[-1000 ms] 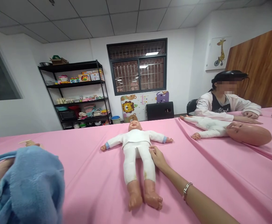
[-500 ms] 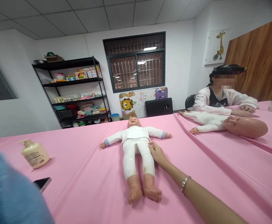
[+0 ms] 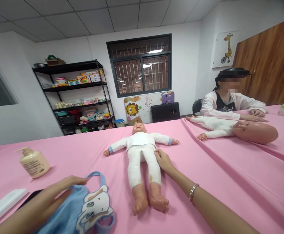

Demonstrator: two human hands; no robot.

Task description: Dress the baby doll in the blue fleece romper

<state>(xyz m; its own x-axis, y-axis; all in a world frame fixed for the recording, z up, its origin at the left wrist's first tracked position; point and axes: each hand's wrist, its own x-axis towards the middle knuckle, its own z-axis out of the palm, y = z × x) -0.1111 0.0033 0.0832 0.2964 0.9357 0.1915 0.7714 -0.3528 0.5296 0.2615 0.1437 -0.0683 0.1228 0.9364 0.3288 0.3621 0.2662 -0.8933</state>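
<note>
**Baby doll** [image 3: 140,139]: vinyl, lying on its back mid-table on a pink tablecloth [image 3: 205,182]; head away from the wearer, arms spread, feet toward the camera. White long-sleeved top with blue cuffs, white leggings.

**Right hand** [image 3: 163,161]: arm extended from lower right, silver bangle [image 3: 193,191] at the wrist. Hand flat and open, fingers close together, touching the doll's upper thigh, no grip.

**Left hand** [image 3: 51,195]: arm low from the left, hand open with fingers spread, lying over a blue terry bib [image 3: 90,208] with an elephant print and a raised strap loop.

**Change from earlier frame:** bib now down on the table, no longer up before the camera; right hand unmoved on the thigh.

**Also present:** pump bottle of lotion [image 3: 33,162], black phone [image 3: 31,198] and white flat strip [image 3: 4,203], all left of the bib. Far right, a seated person [image 3: 229,104], hands on the table beside a second doll [image 3: 220,128].
</note>
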